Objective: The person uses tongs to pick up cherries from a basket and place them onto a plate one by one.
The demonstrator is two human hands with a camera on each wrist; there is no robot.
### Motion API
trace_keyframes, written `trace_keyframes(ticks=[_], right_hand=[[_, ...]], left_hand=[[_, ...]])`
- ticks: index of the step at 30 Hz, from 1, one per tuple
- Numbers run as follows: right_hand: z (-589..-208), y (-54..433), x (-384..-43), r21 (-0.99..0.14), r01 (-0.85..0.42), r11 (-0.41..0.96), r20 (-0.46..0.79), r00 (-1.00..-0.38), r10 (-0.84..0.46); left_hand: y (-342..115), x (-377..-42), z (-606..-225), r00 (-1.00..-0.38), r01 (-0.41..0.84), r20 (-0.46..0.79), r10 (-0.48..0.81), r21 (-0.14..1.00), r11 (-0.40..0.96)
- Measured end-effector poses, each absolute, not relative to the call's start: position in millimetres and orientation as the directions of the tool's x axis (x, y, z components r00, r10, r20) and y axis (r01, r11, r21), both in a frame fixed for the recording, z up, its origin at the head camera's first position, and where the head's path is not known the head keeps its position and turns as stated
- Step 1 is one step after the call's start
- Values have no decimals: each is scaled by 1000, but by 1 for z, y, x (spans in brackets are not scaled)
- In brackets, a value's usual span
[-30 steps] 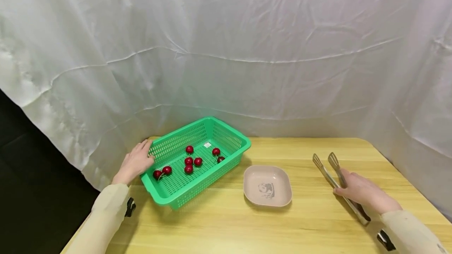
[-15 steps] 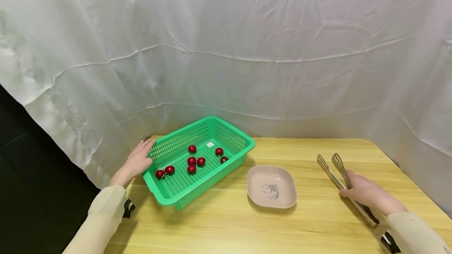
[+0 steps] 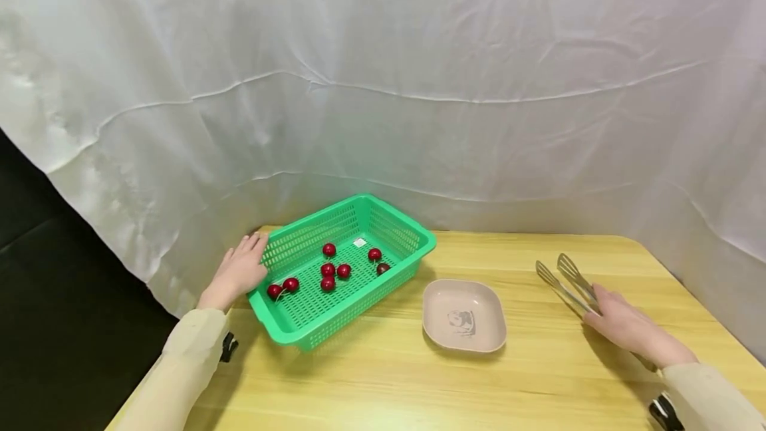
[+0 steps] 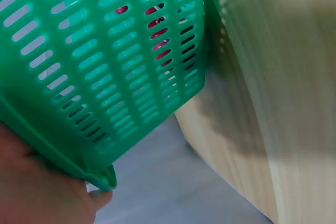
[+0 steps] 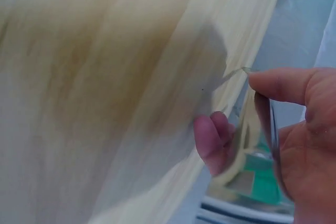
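A green slotted plastic basket (image 3: 368, 301) stands on the left of the table, holding several red cherries (image 3: 328, 270), some with stems. At its left end my left hand (image 3: 236, 270) grips the rim; the left wrist view shows this hand (image 4: 44, 184) at the basket's corner (image 4: 105, 77). To the right, my right hand (image 3: 637, 330) holds metal tongs (image 3: 574, 274) with slotted tips that stand apart and point away from me. In the right wrist view, the thumb and fingers lie around the shiny tongs (image 5: 274, 145); their rear end is mostly hidden.
A square pinkish-beige dish (image 3: 439, 304) with a panda print sits between basket and tongs. Pale curtain (image 3: 455, 145) hangs behind the wooden table (image 3: 383, 384) and along its sides. Black cloth (image 3: 54, 324) lies beyond the left edge.
My right hand has closed further around the tongs and seems to have lifted them slightly off the table. The left hand stays at the basket's rim. The head view has shifted slightly.
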State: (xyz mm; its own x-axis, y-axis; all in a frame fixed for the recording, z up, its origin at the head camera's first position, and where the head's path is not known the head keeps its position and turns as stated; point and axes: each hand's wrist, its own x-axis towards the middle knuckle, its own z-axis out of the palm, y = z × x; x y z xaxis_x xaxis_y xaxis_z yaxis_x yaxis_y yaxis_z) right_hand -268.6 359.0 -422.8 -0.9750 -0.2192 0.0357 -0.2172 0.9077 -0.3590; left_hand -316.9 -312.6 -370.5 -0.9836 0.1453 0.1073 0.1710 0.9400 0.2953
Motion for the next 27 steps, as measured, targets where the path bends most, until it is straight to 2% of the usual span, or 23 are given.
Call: trace_keyframes(ticks=[11,19,27], right_hand=[[-417,348,-268,-357,-279,892,138,-960,-245],[-413,336,-272,-274,-332,902,203,-937,-284],[-384,316,-277,-248,-389,887,240,-912,-332]], left_hand=[[-317,-320,-381,-961,240,210,182,300,923],[-315,-316,-382,-968,219,187,170,290,932],[-313,-317,-376,-966,217,198,166,269,938]])
